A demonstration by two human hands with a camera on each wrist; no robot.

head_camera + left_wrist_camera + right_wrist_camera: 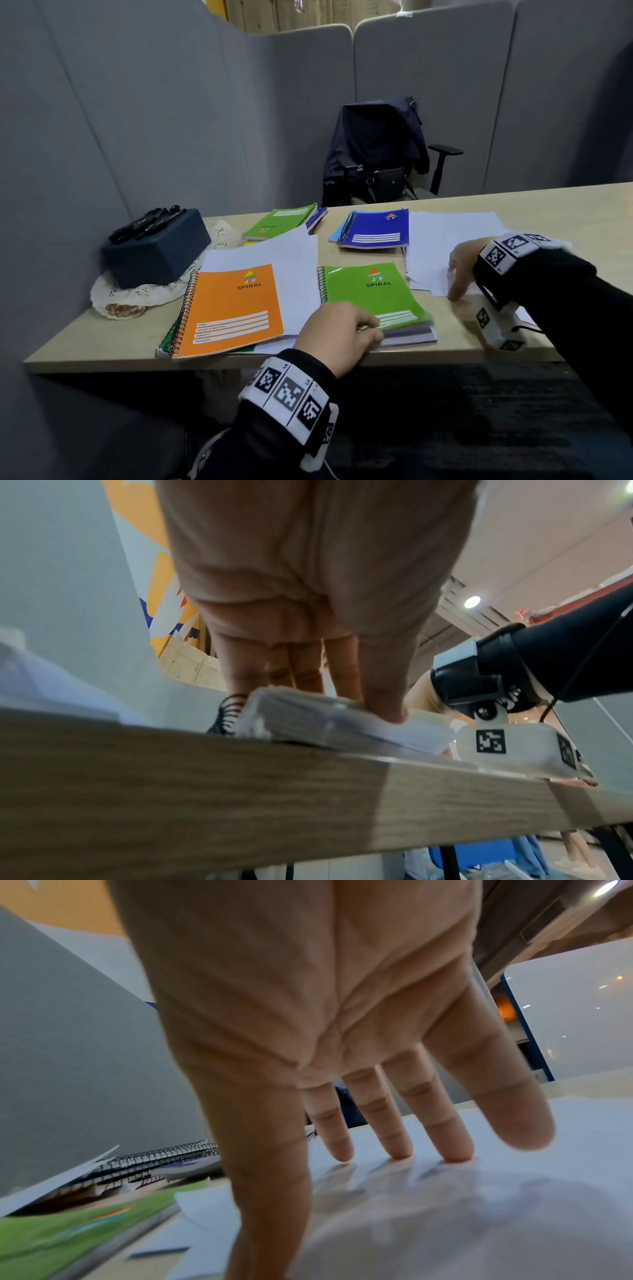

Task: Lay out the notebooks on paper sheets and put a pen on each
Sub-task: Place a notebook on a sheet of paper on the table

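The left hand [337,334] rests on the near edge of the desk [582,212], its fingers curled over the near end of a green notebook [371,291] that tops a small pile of notebooks; the left wrist view shows a fingertip [387,710] pressed onto the pile's page edges. The right hand [460,270] lies flat with straight, spread fingers [394,1137] touching a loose stack of white paper sheets [452,233] toward the desk's right side, holding nothing.

An orange notebook [233,308] lies near the front edge, left of the green one, on top of other notebooks and a white sheet [291,260]. Toward the back edge sit a second green notebook [277,222] and a blue notebook [376,228], each on top of others.

Several black pens [147,222] lie on a dark blue box [157,253] at the desk's left end, which stands on a white lace cloth [137,298]. No pen lies on any notebook.

Behind the desk stands an office chair [442,164] draped with a dark jacket [373,140].
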